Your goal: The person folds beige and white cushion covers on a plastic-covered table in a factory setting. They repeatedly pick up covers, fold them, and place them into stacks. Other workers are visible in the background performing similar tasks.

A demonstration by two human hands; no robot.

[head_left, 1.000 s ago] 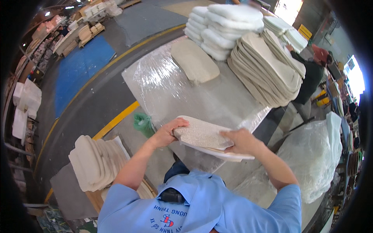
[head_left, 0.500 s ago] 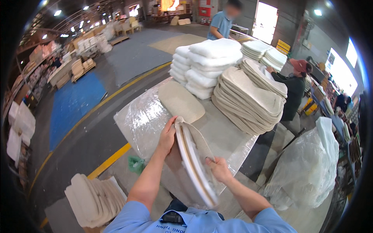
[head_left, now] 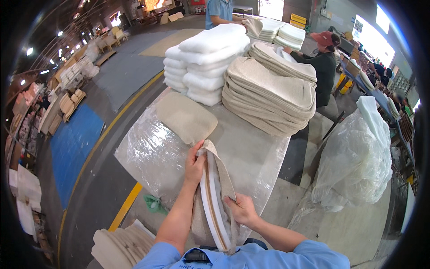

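Lettering (head_left: pixel 191 266) is marking the blue shirt (head_left: pixel 268 260). The right hand (head_left: pixel 243 210) is pinching a beige-covered pad (head_left: pixel 214 201), the left hand (head_left: pixel 195 166) gripping its far end, at the plastic-wrapped table (head_left: pixel 148 157). A blue mat (head_left: pixel 77 145) is lying beyond.

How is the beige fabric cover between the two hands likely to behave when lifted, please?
The beige fabric cover is probably floppy, since its right side bends away from the white layer. It seems light for its size, looking thin. Its textured surface may limit slipping.
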